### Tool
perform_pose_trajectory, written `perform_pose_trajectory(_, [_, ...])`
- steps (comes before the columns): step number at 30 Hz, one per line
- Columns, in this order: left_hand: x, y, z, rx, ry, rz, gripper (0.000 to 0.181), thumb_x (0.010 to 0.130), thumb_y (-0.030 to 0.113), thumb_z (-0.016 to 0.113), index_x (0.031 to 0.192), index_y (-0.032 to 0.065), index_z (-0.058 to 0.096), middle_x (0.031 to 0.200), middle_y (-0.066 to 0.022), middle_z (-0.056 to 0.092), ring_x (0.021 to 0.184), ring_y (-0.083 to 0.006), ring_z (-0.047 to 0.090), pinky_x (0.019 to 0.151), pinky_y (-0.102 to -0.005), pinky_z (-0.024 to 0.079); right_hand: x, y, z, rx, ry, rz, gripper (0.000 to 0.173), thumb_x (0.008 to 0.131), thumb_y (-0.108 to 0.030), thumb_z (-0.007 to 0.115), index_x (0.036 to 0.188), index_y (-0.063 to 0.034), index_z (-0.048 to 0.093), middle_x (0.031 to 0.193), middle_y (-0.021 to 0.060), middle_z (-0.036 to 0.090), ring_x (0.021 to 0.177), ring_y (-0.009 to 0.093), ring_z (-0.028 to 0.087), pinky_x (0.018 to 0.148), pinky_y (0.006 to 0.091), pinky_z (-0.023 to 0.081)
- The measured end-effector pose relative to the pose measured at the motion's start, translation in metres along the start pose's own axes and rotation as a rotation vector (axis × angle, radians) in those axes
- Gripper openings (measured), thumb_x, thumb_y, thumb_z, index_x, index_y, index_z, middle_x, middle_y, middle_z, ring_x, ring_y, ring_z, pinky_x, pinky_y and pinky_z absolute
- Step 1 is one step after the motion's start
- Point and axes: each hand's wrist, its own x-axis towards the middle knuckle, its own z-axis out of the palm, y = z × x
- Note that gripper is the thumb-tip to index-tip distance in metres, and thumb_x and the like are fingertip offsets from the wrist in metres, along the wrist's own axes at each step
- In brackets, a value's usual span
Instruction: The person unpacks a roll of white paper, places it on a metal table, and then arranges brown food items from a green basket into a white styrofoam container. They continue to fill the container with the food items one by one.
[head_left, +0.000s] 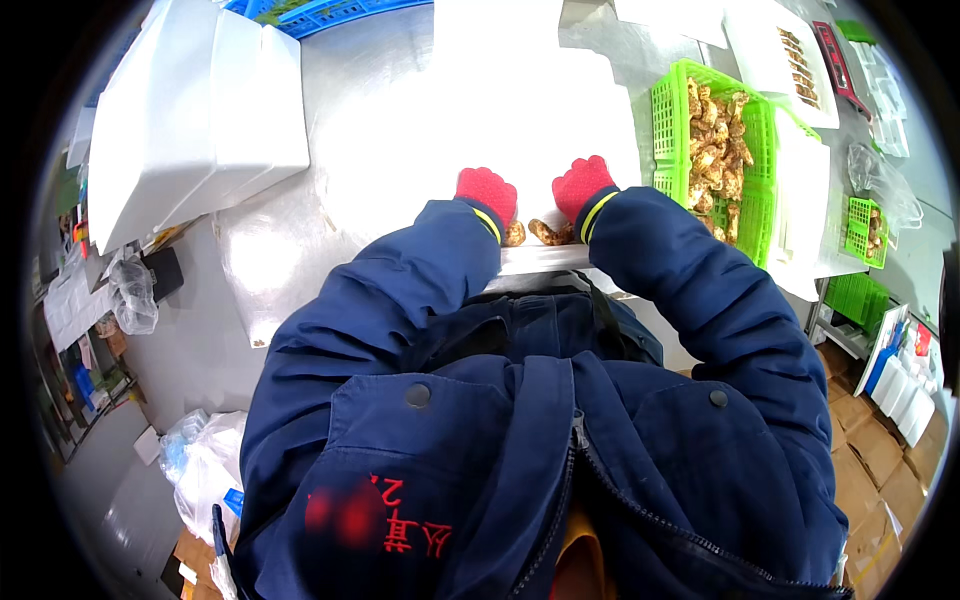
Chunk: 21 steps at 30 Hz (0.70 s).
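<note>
My left hand (487, 192), in a red knit glove, rests with its fingers together on a white, glare-washed surface (540, 112). To its right is my right hand (583, 184), gloved alike and a short gap apart. Below the left cuff shows part of a brown mushroom (515, 234). A curved brown mushroom (550, 232) lies beside the right cuff, its right end hidden by the sleeve. Both palms face away from me, so what they may hold is hidden. A white foam edge (544, 259) runs just below these mushrooms.
At right a green plastic basket (763, 142) holds several mushrooms. A white foam box (821, 105) with a row of mushrooms and a red scale (834, 60) stand beyond. Stacked white foam boxes (191, 127) stand at left on the metal table (360, 97). A blue crate (345, 15) is behind.
</note>
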Motion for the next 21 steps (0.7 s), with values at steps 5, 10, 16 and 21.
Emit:
perform_pose_trajectory(5, [0.0,0.001,-0.001,0.072,-0.107,0.064,0.022,0.083,0.026,0.057,0.099,0.0161,0.068,0.093,-0.0068,0.069,0.091,-0.0247,0.064,0.078,-0.0404,0.044,0.008,0.002,0.009,-0.032,-0.087,-0.084,0.012,0.071,-0.012,0.061,0.082,-0.0089,0.064,0.077,0.0096,0.066,0.08,0.027,0.061,0.069,0.0419,0.042])
perform_pose_trajectory(10, [-0.002,-0.002,0.009,0.059,-0.036,0.079,0.02,0.083,0.028,0.053,0.091,0.0174,0.069,0.087,-0.0072,0.068,0.087,-0.0243,0.064,0.074,-0.0399,0.044,-0.002,-0.001,-0.008,-0.029,-0.113,-0.067,0.016,0.074,-0.014,0.06,0.087,-0.009,0.067,0.084,0.0083,0.067,0.087,0.026,0.06,0.075,0.0434,0.041])
perform_pose_trajectory(16, [-0.021,0.006,-0.004,0.066,0.02,0.047,0.016,0.083,0.024,0.057,0.091,0.0164,0.069,0.089,-0.0044,0.068,0.091,-0.0216,0.062,0.078,-0.0393,0.042,-0.012,-0.001,0.001,-0.049,0.012,-0.006,0.009,0.07,-0.013,0.06,0.075,-0.0118,0.068,0.079,0.0054,0.064,0.086,0.025,0.057,0.073,0.0428,0.041])
perform_pose_trajectory(21, [-0.028,0.006,-0.003,0.08,0.054,0.066,0.015,0.083,0.022,0.056,0.091,0.0167,0.067,0.092,-0.0026,0.066,0.093,-0.0213,0.06,0.077,-0.0404,0.042,-0.02,0.006,-0.007,0.016,0.152,-0.097,0.01,0.07,-0.013,0.06,0.077,-0.0118,0.067,0.079,0.005,0.063,0.085,0.025,0.058,0.072,0.042,0.042])
